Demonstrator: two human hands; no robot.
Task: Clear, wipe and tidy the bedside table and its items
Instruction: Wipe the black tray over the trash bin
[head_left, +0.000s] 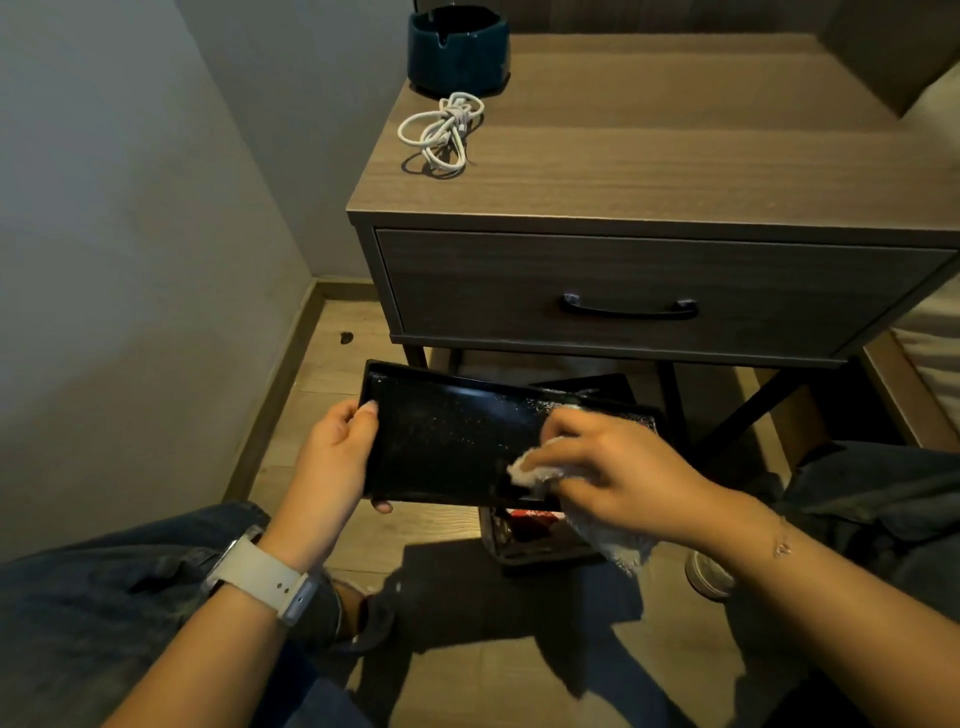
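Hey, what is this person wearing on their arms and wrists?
Both forearms are bare, with no sleeves in view. The left wrist carries a watch with a pale, whitish strap punched with small holes. The right wrist has a thin chain bracelet with a small charm. No rings are visible.

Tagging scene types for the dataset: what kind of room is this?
Most likely a bedroom, possibly a hotel room. A wooden bedside table with one drawer stands beside what looks like a bed edge; an ashtray and a coiled white cable sit on top.

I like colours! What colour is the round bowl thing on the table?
The ashtray is dark teal blue, seen in the head view.
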